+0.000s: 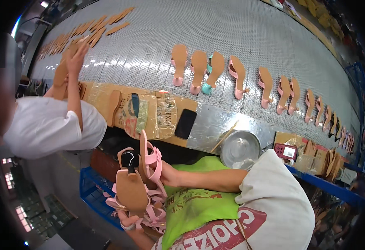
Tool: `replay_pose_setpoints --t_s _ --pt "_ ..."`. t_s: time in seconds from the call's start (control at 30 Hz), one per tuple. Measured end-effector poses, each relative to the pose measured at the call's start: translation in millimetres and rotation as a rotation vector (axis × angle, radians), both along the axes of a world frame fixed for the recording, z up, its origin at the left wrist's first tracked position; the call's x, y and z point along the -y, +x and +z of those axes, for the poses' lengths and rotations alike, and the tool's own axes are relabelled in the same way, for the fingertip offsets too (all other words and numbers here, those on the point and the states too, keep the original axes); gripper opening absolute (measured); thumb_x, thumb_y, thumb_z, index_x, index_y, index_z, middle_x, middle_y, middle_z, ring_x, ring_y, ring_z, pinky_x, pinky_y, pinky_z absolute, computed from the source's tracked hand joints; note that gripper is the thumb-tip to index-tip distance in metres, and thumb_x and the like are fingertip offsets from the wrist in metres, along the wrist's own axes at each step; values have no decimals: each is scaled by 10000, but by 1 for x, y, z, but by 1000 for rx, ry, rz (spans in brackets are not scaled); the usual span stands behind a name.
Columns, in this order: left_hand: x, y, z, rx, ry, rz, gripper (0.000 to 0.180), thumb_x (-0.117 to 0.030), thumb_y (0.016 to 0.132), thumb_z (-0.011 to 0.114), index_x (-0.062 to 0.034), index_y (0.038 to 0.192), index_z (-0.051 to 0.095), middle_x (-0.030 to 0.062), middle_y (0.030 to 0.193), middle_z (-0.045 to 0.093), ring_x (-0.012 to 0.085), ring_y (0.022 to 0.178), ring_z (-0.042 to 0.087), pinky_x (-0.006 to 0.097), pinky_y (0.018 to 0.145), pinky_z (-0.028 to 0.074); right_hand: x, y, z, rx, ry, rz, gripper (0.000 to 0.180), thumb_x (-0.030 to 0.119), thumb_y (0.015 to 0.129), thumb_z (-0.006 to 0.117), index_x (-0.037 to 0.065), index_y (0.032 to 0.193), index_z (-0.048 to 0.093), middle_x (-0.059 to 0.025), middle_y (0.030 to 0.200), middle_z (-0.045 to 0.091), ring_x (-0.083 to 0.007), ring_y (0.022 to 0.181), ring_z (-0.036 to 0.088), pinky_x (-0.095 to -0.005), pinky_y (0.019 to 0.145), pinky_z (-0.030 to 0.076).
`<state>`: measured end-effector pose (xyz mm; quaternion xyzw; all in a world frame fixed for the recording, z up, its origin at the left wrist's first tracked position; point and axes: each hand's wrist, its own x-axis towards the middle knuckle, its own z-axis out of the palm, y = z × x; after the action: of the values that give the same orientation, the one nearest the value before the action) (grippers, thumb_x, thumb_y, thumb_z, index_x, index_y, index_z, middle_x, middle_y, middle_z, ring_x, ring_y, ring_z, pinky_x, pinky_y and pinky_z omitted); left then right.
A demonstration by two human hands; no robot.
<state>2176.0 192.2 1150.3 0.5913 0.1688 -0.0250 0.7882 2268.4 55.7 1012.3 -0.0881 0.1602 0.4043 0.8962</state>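
While the right grip [168, 175] is holding a pink sandal [152, 158], the left grip [127, 220] is clasping a tan-soled sandal [131, 192], heeled mules [265, 85] lining the far mesh surface [232, 35]

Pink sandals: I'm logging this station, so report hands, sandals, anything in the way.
Left hand holds tan-soled sandal, sole toward camera. Right hand holds pink sandal. More pink-strapped sandals crowd close by; blue crate to the left.

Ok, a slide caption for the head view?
Both hands hold pink-strapped sandals beside a grey surface bearing a row of finished-looking footwear.
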Motion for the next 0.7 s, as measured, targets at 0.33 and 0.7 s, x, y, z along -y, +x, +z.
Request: replay_pose_setpoints --t_s 0.33,0.7 --pt "52 147 26 20 -16 -251 1050 -188 476 759 -14 1402 298 206 1268 477 290 1061 561 343 866 511 97 99 9 82 328 -378 450 350 913 568 115 1283 468 -62 1259 550 -183 1127 556 -400 957 474" --pt "57 338 -44 120 -372 -591 817 -105 584 695 54 1319 376 180 1185 549 274 1026 590 363 891 496 238 187 39 334 -16 -908 347 256 880 622 72 1156 519 -86 1120 586 -198 993 600 -394 866 517"
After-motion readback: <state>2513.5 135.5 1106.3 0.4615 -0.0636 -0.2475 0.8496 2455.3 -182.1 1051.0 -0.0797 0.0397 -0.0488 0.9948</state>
